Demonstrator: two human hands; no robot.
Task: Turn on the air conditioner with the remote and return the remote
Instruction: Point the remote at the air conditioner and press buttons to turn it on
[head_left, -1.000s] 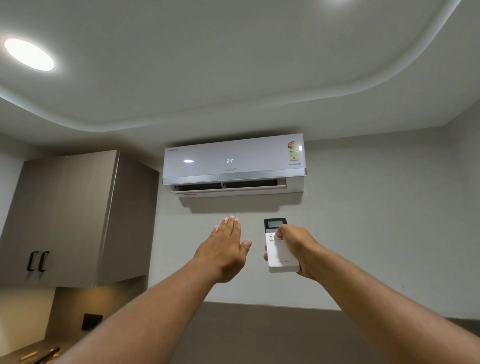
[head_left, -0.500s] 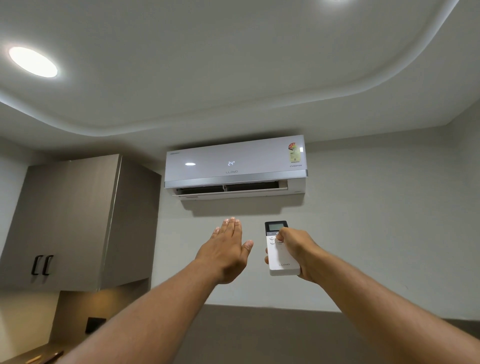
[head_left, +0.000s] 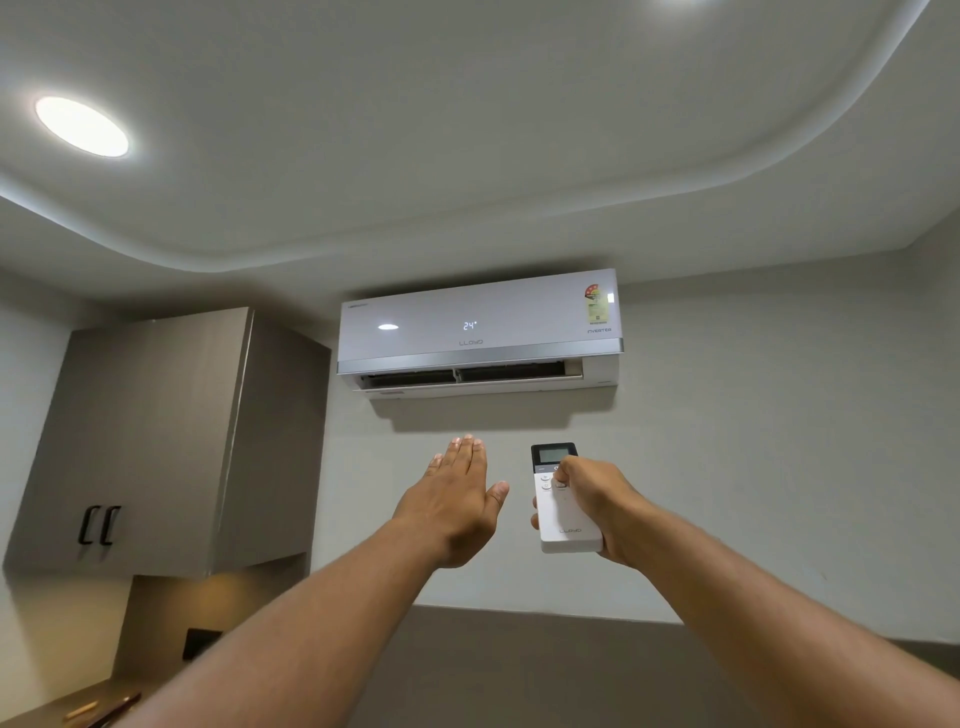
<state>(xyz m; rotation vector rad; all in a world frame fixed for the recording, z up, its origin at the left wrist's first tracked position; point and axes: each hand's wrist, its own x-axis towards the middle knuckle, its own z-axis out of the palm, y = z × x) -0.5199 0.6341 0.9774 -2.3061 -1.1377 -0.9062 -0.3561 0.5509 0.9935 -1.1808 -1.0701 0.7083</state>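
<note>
A white split air conditioner (head_left: 478, 327) hangs high on the wall. Its panel shows a lit 24 and its bottom flap stands open. My right hand (head_left: 597, 504) is raised below its right half, shut on a white remote (head_left: 563, 514) with a dark screen at the top; the thumb rests on the upper buttons. My left hand (head_left: 457, 499) is held up flat beside the remote, fingers together and pointing at the unit, palm away from me, holding nothing.
A grey wall cabinet (head_left: 156, 441) with two black handles hangs at the left. Below it, a counter edge (head_left: 93, 709) shows at the bottom left corner. A round ceiling light (head_left: 80, 126) glows at the upper left.
The view has tipped slightly upward, so everything sits a little lower in frame. Both hands keep the same pose under the unit. The display still reads 24.
</note>
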